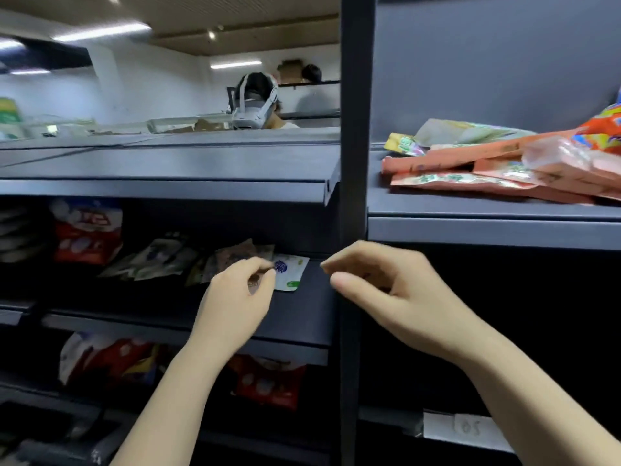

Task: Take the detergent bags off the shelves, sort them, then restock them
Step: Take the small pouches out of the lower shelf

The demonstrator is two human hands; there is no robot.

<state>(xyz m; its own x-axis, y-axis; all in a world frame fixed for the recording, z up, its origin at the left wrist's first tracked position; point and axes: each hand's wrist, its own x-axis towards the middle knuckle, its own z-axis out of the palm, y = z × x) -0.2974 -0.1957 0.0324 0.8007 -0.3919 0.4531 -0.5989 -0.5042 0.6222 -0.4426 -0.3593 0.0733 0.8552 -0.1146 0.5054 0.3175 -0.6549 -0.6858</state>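
My left hand [240, 294] reaches into the middle shelf [302, 317] and pinches the edge of a small white bag with blue and green print [291, 272]. Brownish and pale flat bags [201, 260] lie just behind and left of it. My right hand [379, 290] hovers beside the dark upright post [353, 196], fingers loosely curled, holding nothing. A red and white detergent bag [87, 233] stands at the shelf's left. More red bags [268, 385] sit on the shelf below.
A pile of orange and red bags [504, 166] lies on the upper right shelf [470, 227]. The top left shelf board [168, 176] is bare. A person wearing a headset [257, 102] stands behind the shelving. A paper label [467, 428] hangs low right.
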